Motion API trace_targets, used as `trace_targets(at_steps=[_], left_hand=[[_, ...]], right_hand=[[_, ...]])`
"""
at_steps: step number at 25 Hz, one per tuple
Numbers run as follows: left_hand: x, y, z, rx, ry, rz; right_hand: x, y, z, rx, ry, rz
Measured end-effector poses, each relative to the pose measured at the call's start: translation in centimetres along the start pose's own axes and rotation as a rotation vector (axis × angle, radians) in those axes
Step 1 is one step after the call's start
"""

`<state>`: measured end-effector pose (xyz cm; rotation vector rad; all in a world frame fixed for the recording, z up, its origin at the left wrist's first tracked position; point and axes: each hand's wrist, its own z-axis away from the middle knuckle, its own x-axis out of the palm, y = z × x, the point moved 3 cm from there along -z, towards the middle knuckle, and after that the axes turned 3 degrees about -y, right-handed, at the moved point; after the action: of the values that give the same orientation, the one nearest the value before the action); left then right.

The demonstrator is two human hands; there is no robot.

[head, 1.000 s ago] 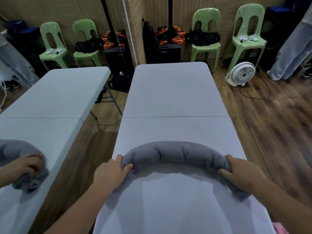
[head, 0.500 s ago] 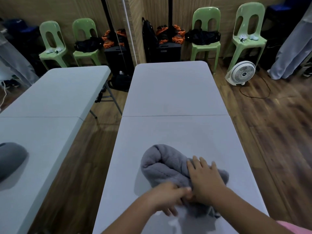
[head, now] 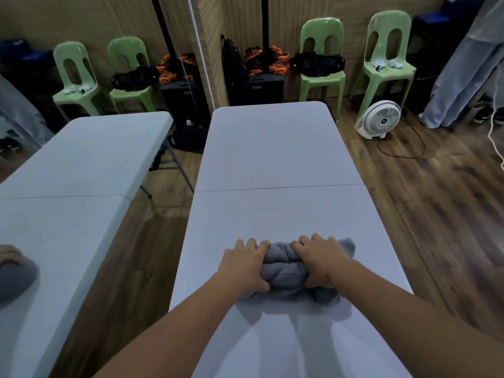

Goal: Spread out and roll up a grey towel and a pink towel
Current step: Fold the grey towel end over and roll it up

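We have the grey towel bunched into a thick, lumpy wad on the near half of the white counter, roughly centred across its width. Our left hand clamps its left side, fingers curled over the top and thumb underneath; our right hand grips the right side the same way. To finish well, we judge it best to squeeze evenly from both sides and tuck the loose corner poking out beyond the right hand. The cloth looks soft and plush, with deep folds; the counter is smooth and matte. No pink towel is visible.
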<state>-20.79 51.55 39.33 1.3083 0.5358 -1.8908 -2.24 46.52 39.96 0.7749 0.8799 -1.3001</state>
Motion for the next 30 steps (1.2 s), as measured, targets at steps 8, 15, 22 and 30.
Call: trace_targets(at_steps=[8,15,22,30], left_hand=[[-17.7,0.2,0.2,0.154,0.330,-0.062],[-23.5,13.6,-0.3,0.401,0.434,-0.135],[-15.5,38.7,0.9,0.699,0.343,-0.174],[7.0,58.8,4.3,0.696,0.108,-0.071]], right_hand=[[-15.8,4.0,6.3,0.134,0.317,0.053],[-15.8,11.7,19.7,0.422,0.384,0.053],[-0.9,21.7,39.7,0.683,0.315,-0.074],[24.3,29.1,52.8,0.663,0.114,-0.216]])
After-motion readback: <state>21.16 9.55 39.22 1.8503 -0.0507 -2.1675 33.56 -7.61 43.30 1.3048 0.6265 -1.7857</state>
